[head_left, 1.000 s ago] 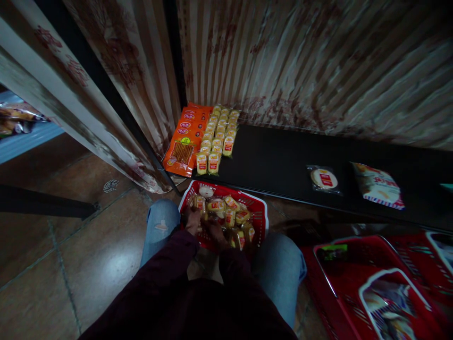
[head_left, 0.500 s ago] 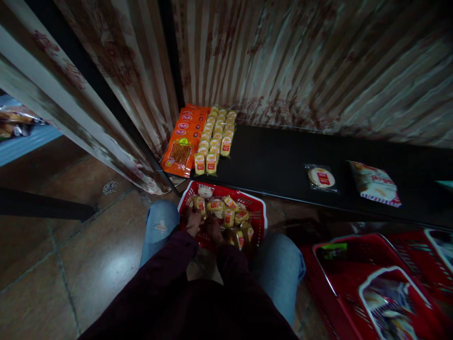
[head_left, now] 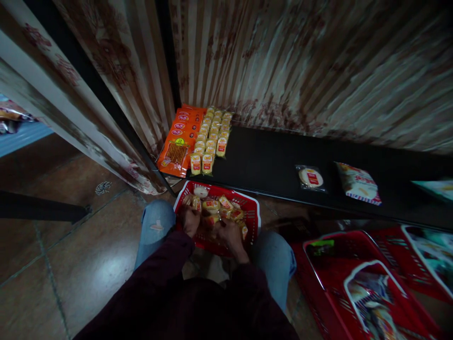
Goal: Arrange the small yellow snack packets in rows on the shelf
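Observation:
A red shopping basket [head_left: 255, 208] with a white rim sits between my knees, holding several small yellow cakes [head_left: 211, 206] in clear wrappers. My left hand [head_left: 191, 222] is inside its left part, fingers closed on a wrapped cake [head_left: 196, 203] that stands upright. My right hand [head_left: 230, 234] reaches in from the right with bent fingers against another wrapped cake [head_left: 212, 220]; its fingertips are dim and partly hidden. Beyond the basket, rows of the same cakes [head_left: 208, 164] stand on the black shelf [head_left: 258, 156], beside orange snack packets [head_left: 176, 153].
Farther right on the shelf lie a round wrapped cake [head_left: 311, 178] and a white snack bag [head_left: 359, 183]. More red baskets [head_left: 336, 264] stand on the floor at right, some with packets inside. A patterned curtain [head_left: 283, 61] hangs behind the shelf.
My right hand has moved right and up within the basket and shows more clearly over the cakes. My left hand stays at the left side. The view has shifted slightly to the right.

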A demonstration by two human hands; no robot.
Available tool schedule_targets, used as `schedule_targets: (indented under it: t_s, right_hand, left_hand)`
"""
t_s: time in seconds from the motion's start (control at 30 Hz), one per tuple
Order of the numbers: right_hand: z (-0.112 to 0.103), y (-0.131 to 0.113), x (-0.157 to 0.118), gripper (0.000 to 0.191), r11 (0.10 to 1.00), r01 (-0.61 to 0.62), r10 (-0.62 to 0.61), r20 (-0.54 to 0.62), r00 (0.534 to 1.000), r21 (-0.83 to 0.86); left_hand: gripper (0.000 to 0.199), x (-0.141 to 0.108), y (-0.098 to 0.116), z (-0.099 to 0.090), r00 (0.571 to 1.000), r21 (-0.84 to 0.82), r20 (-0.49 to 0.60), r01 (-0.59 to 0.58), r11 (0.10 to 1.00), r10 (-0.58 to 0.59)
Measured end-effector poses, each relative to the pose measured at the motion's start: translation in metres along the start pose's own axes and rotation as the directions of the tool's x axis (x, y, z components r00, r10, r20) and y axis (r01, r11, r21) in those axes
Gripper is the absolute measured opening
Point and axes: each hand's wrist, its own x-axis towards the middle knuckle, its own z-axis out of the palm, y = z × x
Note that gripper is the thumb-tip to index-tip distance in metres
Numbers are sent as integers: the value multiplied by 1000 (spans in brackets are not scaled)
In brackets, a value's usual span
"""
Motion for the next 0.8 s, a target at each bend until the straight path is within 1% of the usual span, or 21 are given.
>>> schedule_targets:
  t_s: [0.07, 0.13, 0.17, 0.2, 0.27, 0.33, 0.37, 0.4, 0.43, 0.53, 0.6, 0.67, 0.7, 0.73, 0.8]
  right_hand:
    - [-27, 6, 3, 25, 987, -97, 103, -42, 994, 128]
    - [-50, 13, 8, 30, 961, -121, 146, -85, 986, 249]
    - [-58, 16, 11, 32, 960, -129, 163, -118, 980, 247]
    - [-64, 19, 12, 33, 969, -149, 180, -149, 972, 198]
    - [-67, 22, 12, 35, 982, -177, 188, -220, 957, 67]
    - [-60, 22, 7, 43, 987, -163, 152, -307, 939, -9]
    - [-54, 21, 4, 47, 989, -150, 134, -333, 934, -21]
    - [-47, 19, -1, 49, 988, -153, 132, -364, 922, -32]
    - [-40, 16, -5, 49, 992, -117, 96, -360, 928, -39]
    - [-19, 9, -16, 49, 998, 41, -54, -267, 962, -55]
    - [-7, 7, -19, 45, 996, 79, -85, -209, 974, -39]
    - [3, 8, -19, 40, 994, 96, -90, -143, 986, 41]
    - [7, 9, -18, 39, 989, 95, -81, -120, 989, 117]
    - [10, 11, -17, 40, 973, 80, -57, -114, 992, 218]
    - [12, 14, -14, 48, 894, 38, 28, -140, 990, 447]
  left_hand:
    - [18, -4, 2, 1, 996, 53, 39, -86, 995, 84]
    - [22, -8, 3, 3, 985, 80, 84, -157, 984, 150]
    - [23, -10, 3, 4, 980, 75, 107, -179, 981, 170]
    - [22, -11, 3, 6, 975, 59, 129, -190, 980, 181]
    - [20, -14, 3, 9, 961, 25, 176, -219, 975, 211]
    - [19, -16, 2, 12, 948, -13, 201, -250, 968, 247]
    - [19, -17, 1, 13, 944, -37, 201, -259, 965, 261]
    - [20, -17, 0, 14, 946, -71, 200, -247, 966, 256]
    - [21, -18, -1, 16, 950, -112, 206, -215, 970, 235]
    - [21, -20, -4, 18, 961, -206, 250, -68, 976, 120]
    - [21, -21, -5, 18, 958, -226, 273, -21, 974, 84]
    - [20, -24, -6, 17, 954, -240, 283, -27, 970, 97]
    - [19, -25, -6, 16, 950, -250, 290, -39, 968, 113]
    - [18, -27, -6, 15, 945, -258, 298, -55, 964, 134]
    - [14, -31, -6, 13, 934, -273, 311, -91, 958, 178]
